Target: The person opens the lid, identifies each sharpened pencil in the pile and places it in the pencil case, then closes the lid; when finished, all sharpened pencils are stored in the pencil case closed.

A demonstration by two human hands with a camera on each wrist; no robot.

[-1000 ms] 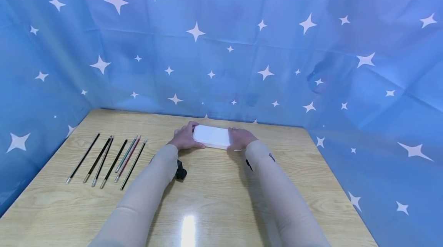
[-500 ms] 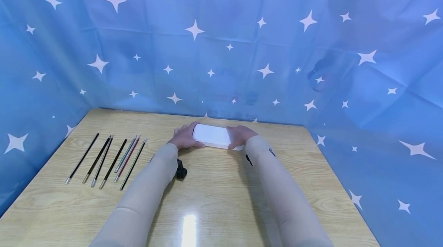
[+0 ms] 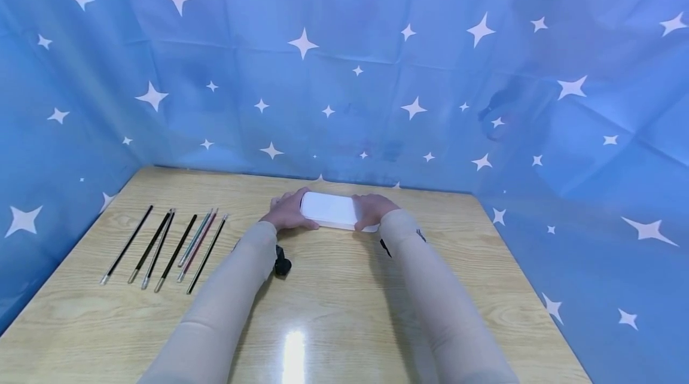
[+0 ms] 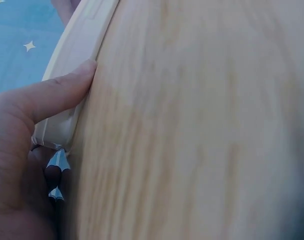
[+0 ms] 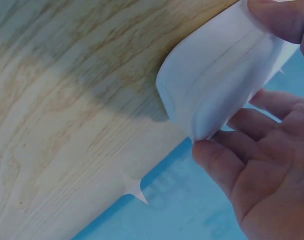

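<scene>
1. Right hand (image 3: pixel 371 210) had shifted slightly inward along the white case (image 3: pixel 329 208) since a second earlier, head view; the case lay near the back of the table (image 3: pixel 334 306), well apart from the pencils (image 3: pixel 176 253).
2. Left wrist view: left hand (image 4: pixel 14 130) gripped the opposite end.
3. Right wrist view: thumb and fingertips pinched the case; judged steadied from both sides.

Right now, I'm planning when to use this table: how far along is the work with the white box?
Apparently done: the pencils lie spread on the left of the table. In hand: the white box, gripped at its ends by the left hand and the right hand. Left, probably: letting go of the box, since both hands are on it; whether the loose pencils come next isn't shown.
</scene>
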